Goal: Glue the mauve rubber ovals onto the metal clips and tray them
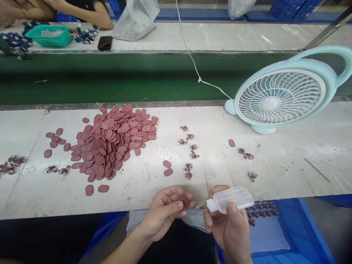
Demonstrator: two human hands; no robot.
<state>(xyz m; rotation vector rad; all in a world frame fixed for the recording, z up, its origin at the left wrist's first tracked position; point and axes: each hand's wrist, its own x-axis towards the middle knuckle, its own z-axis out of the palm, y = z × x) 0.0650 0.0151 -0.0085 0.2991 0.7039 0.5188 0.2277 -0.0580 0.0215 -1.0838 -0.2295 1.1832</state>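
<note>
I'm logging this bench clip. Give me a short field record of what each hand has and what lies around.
left hand: pinches a small reddish oval piece
right hand: grips a clear squeeze bottle, nozzle aimed at the piece
table: pile of reddish ovals, small printed figures, pale blue fan
beyond: green belt; another person's arm

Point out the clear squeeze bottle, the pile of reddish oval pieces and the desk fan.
clear squeeze bottle [233,198], head view, middle of its clear body.
pile of reddish oval pieces [114,143], head view, centre of the heap.
desk fan [277,99], head view, front grille.
</note>
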